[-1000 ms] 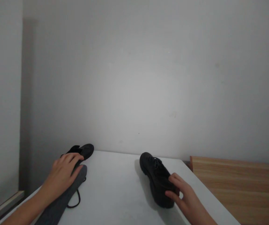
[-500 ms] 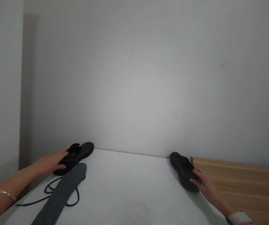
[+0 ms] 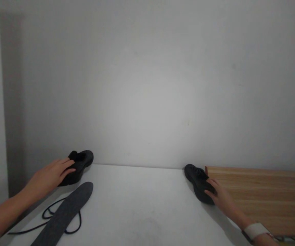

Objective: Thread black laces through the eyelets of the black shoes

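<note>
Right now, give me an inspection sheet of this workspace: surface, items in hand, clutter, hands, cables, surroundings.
Surface: white tabletop, faint smudge toward the front.
Items in hand: left black shoe, right black shoe, both toward the back.
Clutter: dark grey insole at left.
Hands: left hand on left black shoe; right hand gripping right black shoe's heel.
Cables: only a black cord, possibly a lace, partly under the insole.
Surroundings: pale wall behind, wood-grain board at right.

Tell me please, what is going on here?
The person's left hand holds a black shoe at the far left of a white table. The right hand holds a black laced shoe by the heel at the far right. A long, flat dark grey insole lies across a thin black lace, untouched, on the near left.
</note>
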### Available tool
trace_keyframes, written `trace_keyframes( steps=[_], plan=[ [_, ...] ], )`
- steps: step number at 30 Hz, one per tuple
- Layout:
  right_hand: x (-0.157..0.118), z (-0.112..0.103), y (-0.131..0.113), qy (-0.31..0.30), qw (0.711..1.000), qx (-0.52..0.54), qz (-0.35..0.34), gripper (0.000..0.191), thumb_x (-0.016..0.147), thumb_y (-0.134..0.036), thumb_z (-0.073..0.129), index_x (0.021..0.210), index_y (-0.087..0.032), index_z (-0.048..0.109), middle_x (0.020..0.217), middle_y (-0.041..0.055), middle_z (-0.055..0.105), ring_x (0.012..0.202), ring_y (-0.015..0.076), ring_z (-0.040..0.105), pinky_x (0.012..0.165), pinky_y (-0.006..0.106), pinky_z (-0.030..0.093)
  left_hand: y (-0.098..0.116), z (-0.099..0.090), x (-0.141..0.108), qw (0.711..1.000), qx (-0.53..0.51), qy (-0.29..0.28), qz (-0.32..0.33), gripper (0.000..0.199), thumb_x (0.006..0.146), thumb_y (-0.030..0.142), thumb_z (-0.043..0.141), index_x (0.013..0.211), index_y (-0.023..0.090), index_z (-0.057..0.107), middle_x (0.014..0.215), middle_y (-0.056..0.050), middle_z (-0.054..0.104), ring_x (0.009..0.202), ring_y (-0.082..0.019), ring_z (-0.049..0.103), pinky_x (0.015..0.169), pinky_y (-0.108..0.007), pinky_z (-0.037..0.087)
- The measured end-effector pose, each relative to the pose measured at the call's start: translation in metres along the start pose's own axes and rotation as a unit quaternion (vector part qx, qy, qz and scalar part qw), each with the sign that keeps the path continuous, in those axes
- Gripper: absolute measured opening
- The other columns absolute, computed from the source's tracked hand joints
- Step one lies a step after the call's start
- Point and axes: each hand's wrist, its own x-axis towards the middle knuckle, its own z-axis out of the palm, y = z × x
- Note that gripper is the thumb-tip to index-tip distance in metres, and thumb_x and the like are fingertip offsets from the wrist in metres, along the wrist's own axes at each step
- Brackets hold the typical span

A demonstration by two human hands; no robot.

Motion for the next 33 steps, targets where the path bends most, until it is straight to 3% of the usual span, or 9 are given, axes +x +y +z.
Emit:
trace_keyframes(
  steps=[4, 8, 12, 16, 19, 22, 27, 30, 33],
  plan=[
    [0.000, -0.009, -0.035, 0.073, 0.996, -0.034, -0.033, 0.032, 0.081, -0.029, 0.051, 0.111, -0.019, 0.057, 0.118, 0.0135, 0.050, 0.106, 0.0293, 0.053, 0.096, 0.049, 0.043, 0.047, -0.024, -0.005, 0.996, 0.036, 0.064, 0.049, 0.037, 0.094, 0.046, 0.034, 0.097, 0.022, 0.061, 0.097, -0.003, 0.066, 0.091, -0.022, 0.058, 0.079, -0.033, 0.047],
    [-0.003, -0.011, -0.100, 0.118, 0.991, 0.019, -0.065, 0.024, 0.089, -0.032, 0.045, 0.106, -0.021, 0.057, 0.114, 0.0119, 0.049, 0.090, 0.0230, 0.055, 0.081, 0.042, 0.049, 0.110, -0.035, -0.024, 0.988, -0.018, 0.112, 0.106, 0.029, 0.094, 0.039, 0.042, 0.093, 0.020, 0.064, 0.087, -0.004, 0.065, 0.082, -0.021, 0.058, 0.072, -0.032, 0.045],
    [-0.013, 0.001, -0.173, 0.041, 0.986, 0.085, -0.136, 0.018, 0.092, -0.028, 0.043, 0.101, -0.023, 0.058, 0.112, 0.0103, 0.050, 0.099, 0.0236, 0.054, 0.084, 0.040, 0.048, 0.169, -0.025, -0.052, 0.970, -0.105, 0.133, 0.174, 0.021, 0.093, 0.024, 0.044, 0.089, 0.021, 0.064, 0.079, -0.004, 0.064, 0.074, -0.019, 0.055, 0.066, -0.029, 0.043],
    [-0.024, 0.015, -0.236, -0.048, 0.973, 0.134, -0.181, 0.018, 0.093, -0.027, 0.045, 0.107, -0.026, 0.055, 0.114, 0.0084, 0.052, 0.110, 0.0234, 0.050, 0.096, 0.040, 0.042, 0.217, -0.003, -0.077, 0.955, -0.158, 0.133, 0.214, 0.021, 0.092, 0.017, 0.043, 0.082, 0.019, 0.061, 0.071, -0.004, 0.061, 0.067, -0.018, 0.054, 0.060, -0.028, 0.043],
    [-0.023, 0.022, -0.271, -0.099, 0.966, 0.133, -0.196, 0.033, 0.089, -0.029, 0.054, 0.121, -0.026, 0.048, 0.123, 0.0095, 0.050, 0.116, 0.0247, 0.047, 0.100, 0.042, 0.039, 0.245, 0.014, -0.086, 0.950, -0.166, 0.119, 0.238, 0.016, 0.089, 0.015, 0.046, 0.081, 0.019, 0.059, 0.069, -0.003, 0.060, 0.065, -0.018, 0.054, 0.056, -0.028, 0.042],
    [-0.016, 0.032, -0.288, -0.151, 0.962, 0.091, -0.209, 0.053, 0.078, -0.024, 0.064, 0.128, -0.022, 0.045, 0.126, 0.0111, 0.051, 0.116, 0.0276, 0.047, 0.101, 0.044, 0.038, 0.264, 0.027, -0.087, 0.946, -0.162, 0.136, 0.245, 0.010, 0.085, 0.014, 0.052, 0.079, 0.019, 0.058, 0.067, -0.002, 0.060, 0.063, -0.019, 0.054, 0.054, -0.029, 0.042],
    [0.003, 0.055, -0.283, -0.200, 0.966, 0.098, -0.130, 0.038, 0.079, -0.013, 0.055, 0.117, -0.018, 0.053, 0.105, 0.0091, 0.066, 0.098, 0.0235, 0.060, 0.089, 0.037, 0.044, 0.283, 0.023, -0.085, 0.956, -0.166, 0.094, 0.222, 0.007, 0.077, 0.015, 0.061, 0.075, 0.019, 0.056, 0.069, -0.002, 0.062, 0.067, -0.022, 0.055, 0.058, -0.033, 0.046],
    [0.016, 0.065, -0.274, -0.205, 0.964, 0.146, -0.080, 0.029, 0.082, -0.018, 0.055, 0.111, -0.020, 0.055, 0.090, 0.0050, 0.070, 0.087, 0.0217, 0.064, 0.080, 0.033, 0.046, 0.285, 0.007, -0.084, 0.960, -0.183, 0.023, 0.213, 0.016, 0.077, 0.018, 0.064, 0.092, 0.019, 0.059, 0.085, -0.004, 0.065, 0.078, -0.023, 0.059, 0.068, -0.034, 0.051],
    [0.029, 0.075, -0.265, -0.174, 0.971, 0.165, -0.026, 0.026, 0.082, -0.025, 0.058, 0.107, -0.021, 0.056, 0.085, 0.0042, 0.070, 0.080, 0.0215, 0.064, 0.073, 0.032, 0.046, 0.263, -0.002, -0.084, 0.956, -0.200, 0.014, 0.217, 0.035, 0.084, 0.026, 0.059, 0.118, 0.021, 0.053, 0.111, -0.009, 0.062, 0.090, -0.021, 0.060, 0.075, -0.030, 0.052]
  ],
)
